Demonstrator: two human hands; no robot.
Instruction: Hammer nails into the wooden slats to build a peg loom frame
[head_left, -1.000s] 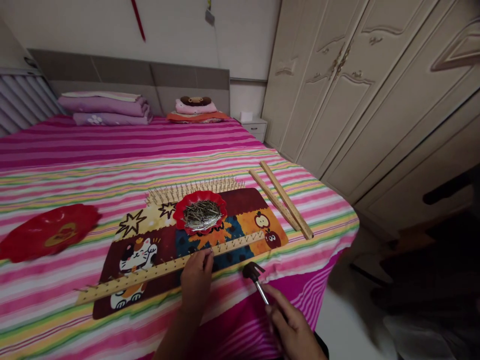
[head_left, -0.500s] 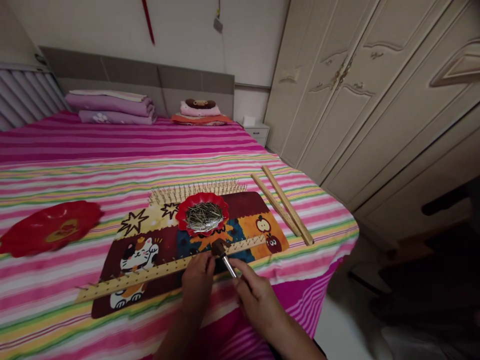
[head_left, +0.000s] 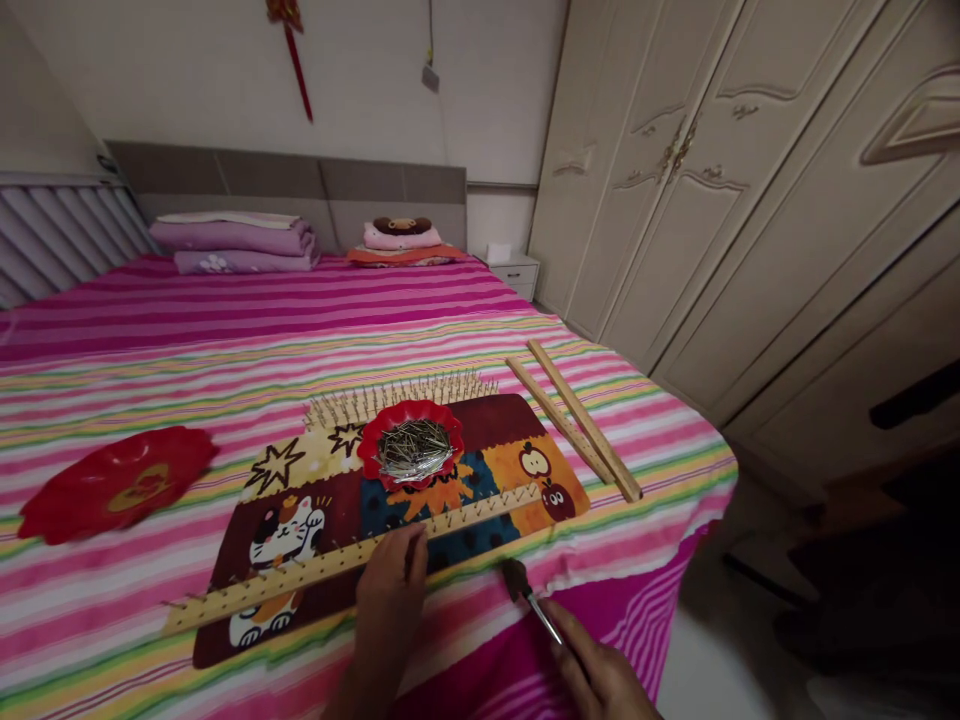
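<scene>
My right hand [head_left: 592,665] grips a hammer [head_left: 541,617] with a dark head and a metal shaft, held low over the bed, right of the board. At the middle of a long wooden strip [head_left: 289,578], my left hand [head_left: 391,580] has its fingertips pinched together; whatever they hold is hidden. Nails stand in a row along this strip, which lies across a patterned mat [head_left: 345,570]. Beyond the strip, a red scalloped dish [head_left: 369,470] contains a heap of loose nails [head_left: 416,450].
Behind the dish lie wooden strips studded with upright nails [head_left: 397,395]. Two plain wooden strips [head_left: 581,420] rest on the right of the bed. A red tray [head_left: 75,490] is at left. Folded bedding [head_left: 240,243] sits by the headboard; a wardrobe [head_left: 675,200] stands at right.
The hammer has moved right and towards me, away from the strip and my left hand. My left hand stays pinched at the strip. The view has tipped slightly upward.
</scene>
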